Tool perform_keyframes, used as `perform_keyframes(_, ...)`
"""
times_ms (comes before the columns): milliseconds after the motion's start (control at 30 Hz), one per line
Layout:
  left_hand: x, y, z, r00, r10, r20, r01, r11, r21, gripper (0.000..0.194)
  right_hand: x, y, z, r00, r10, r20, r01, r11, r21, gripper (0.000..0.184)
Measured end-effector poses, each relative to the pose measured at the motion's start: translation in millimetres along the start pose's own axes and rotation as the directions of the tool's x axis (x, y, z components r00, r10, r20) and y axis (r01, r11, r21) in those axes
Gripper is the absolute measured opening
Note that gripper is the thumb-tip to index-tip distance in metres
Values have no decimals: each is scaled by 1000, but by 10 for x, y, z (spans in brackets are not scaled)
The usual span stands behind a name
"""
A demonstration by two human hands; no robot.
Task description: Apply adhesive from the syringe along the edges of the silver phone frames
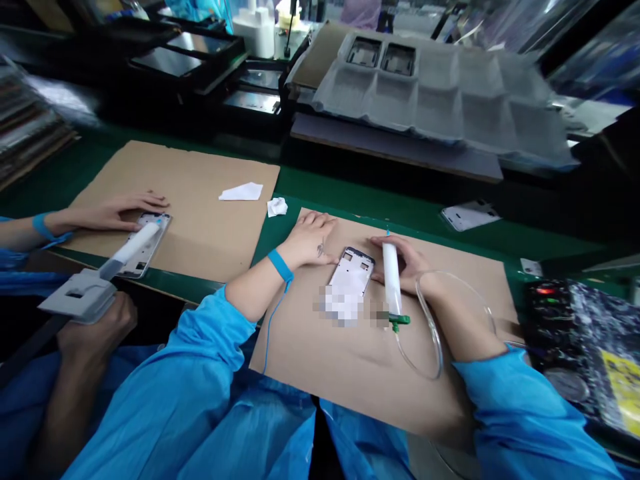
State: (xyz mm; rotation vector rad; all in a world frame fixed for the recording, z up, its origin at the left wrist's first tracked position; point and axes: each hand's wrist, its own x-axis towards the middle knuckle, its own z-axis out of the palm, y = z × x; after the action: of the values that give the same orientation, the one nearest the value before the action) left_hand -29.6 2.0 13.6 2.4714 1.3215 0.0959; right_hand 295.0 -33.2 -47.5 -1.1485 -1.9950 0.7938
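Note:
A phone middle frame point(350, 277), silvery with dark cut-outs at its far end, lies on the brown cardboard sheet point(310, 353) in front of me. My left hand point(314, 239) rests flat on the cardboard at its upper left, fingers spread, thumb by the frame's edge. To the right of the frame, my right hand point(407, 263) is closed around a white dispensing syringe point(391, 280) with a blue needle tip pointing away from me. A green cap point(400, 319) at its near end joins a clear air tube point(435, 347) that loops past my wrist.
Left of me, a co-worker's hand point(115, 212) steadies another phone frame point(150, 250) under a white syringe point(135, 247). Paper scraps point(243, 192) lie between us. A grey compartment tray point(440, 100) stands behind; a dispenser box point(553, 313) with lit digits sits at right.

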Motion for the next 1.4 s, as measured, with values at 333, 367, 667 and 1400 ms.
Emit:
perform_keyframes(333, 103, 92, 218, 936, 335, -104, -348, 925, -154, 66, -61, -249, 100, 925, 269, -267, -67, 810, 583, 56)
perform_keyframes(367, 111, 91, 230, 934, 345, -95, -357, 921, -154, 72, -66, -291, 104, 908, 321, -270, -100, 791, 604, 52)
perform_keyframes(667, 120, 52, 157, 940, 332, -84, -341, 927, -158, 73, -90, -605, 244, 970, 240, 21, -218, 837, 502, 52)
perform_keyframes(1400, 177, 78, 263, 932, 350, -92, -362, 896, -257, 65, -3, -650, 414, 912, 372, -171, -332, 916, 225, 52)
